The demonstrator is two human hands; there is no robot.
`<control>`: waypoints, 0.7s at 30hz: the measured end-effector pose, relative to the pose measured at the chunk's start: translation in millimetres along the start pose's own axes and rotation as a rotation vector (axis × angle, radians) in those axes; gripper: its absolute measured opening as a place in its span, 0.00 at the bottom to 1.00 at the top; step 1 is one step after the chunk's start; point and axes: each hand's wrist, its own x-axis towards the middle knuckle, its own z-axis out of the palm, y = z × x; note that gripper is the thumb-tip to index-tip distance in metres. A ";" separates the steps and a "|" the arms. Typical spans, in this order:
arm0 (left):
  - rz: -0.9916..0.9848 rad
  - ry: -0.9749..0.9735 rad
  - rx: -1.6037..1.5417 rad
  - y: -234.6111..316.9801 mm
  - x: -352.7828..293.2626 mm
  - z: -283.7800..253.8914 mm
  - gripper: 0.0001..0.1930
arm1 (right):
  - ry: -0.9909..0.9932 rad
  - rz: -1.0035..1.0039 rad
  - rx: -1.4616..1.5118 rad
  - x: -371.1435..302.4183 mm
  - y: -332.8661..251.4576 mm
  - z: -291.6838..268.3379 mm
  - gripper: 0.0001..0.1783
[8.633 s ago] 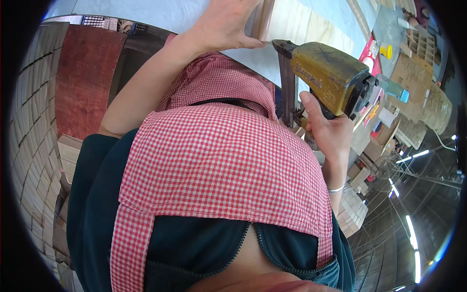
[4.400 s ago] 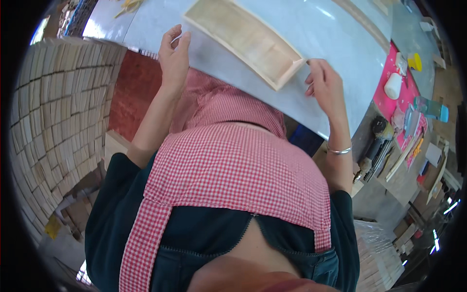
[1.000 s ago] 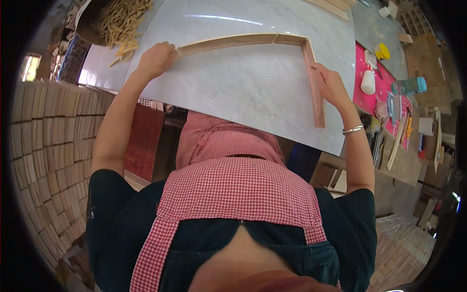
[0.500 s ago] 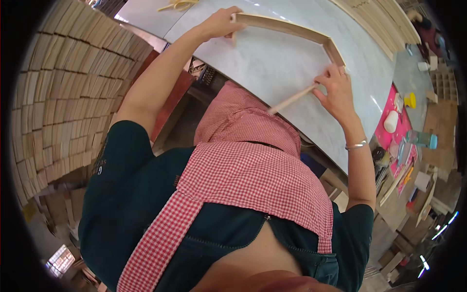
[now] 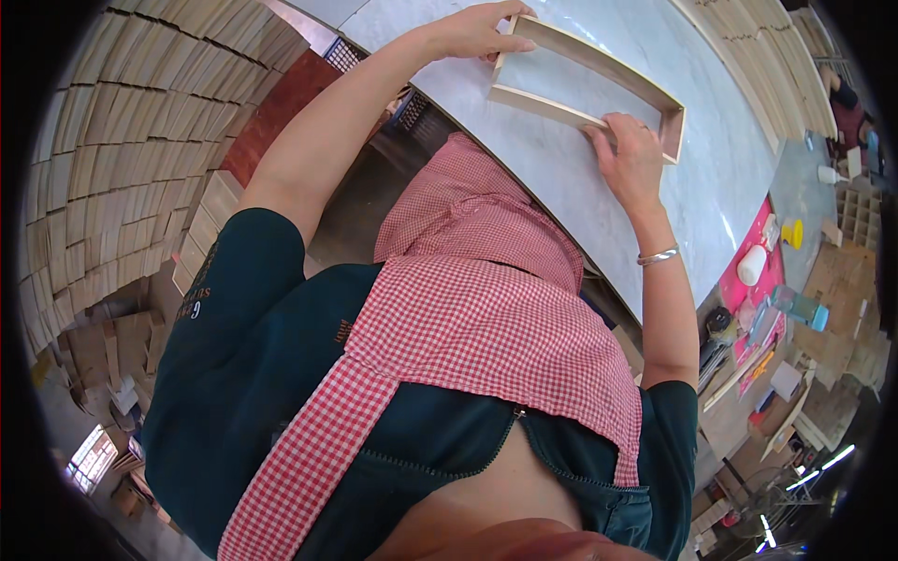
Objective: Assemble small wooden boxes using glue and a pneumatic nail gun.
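A shallow rectangular frame of thin pale wood strips (image 5: 543, 105) stands on edge on the white marbled tabletop (image 5: 692, 224). All its sides now meet around an open middle. My left hand (image 5: 479, 32) is closed on the left end, its thumb over the inner side and its fingers around the far corner. My right hand (image 5: 632, 161) pinches the near long strip close to the right end, thumb and fingers on either side. Whether the strips are fastened at the corners cannot be made out.
Long pale wood boards (image 5: 748, 56) lie along the table's far right edge. To the right are a pink sheet (image 5: 739, 276), a white bottle (image 5: 751, 266), a yellow container (image 5: 792, 234) and a clear blue-capped bottle (image 5: 800, 307). Stacked wood pieces (image 5: 112, 140) rise at my left.
The open strip has been folded round into a closed rectangle. My right hand has brought its loose end in from near the table edge, and my left hand has shifted right.
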 end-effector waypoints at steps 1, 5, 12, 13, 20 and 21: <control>0.010 0.001 -0.006 -3.8 2.2 -0.5 0.39 | 0.004 0.006 -0.002 0.9 0.2 0.8 0.09; 0.054 0.003 -0.029 -16.4 9.3 -1.5 0.41 | 0.014 0.025 -0.007 3.3 0.8 3.6 0.09; 0.149 0.000 -0.065 -24.1 9.9 8.9 0.45 | 0.010 0.051 -0.028 5.1 1.6 6.6 0.09; 0.163 0.001 -0.070 -28.2 1.5 7.3 0.46 | 0.015 0.049 -0.027 5.4 1.3 6.6 0.09; 0.263 0.014 -0.092 -40.2 -13.4 -4.0 0.49 | 0.008 0.063 -0.027 7.1 -2.3 4.6 0.09; 0.243 0.005 -0.037 -38.6 -14.0 -4.2 0.51 | 0.006 0.062 -0.030 7.5 -3.2 4.0 0.09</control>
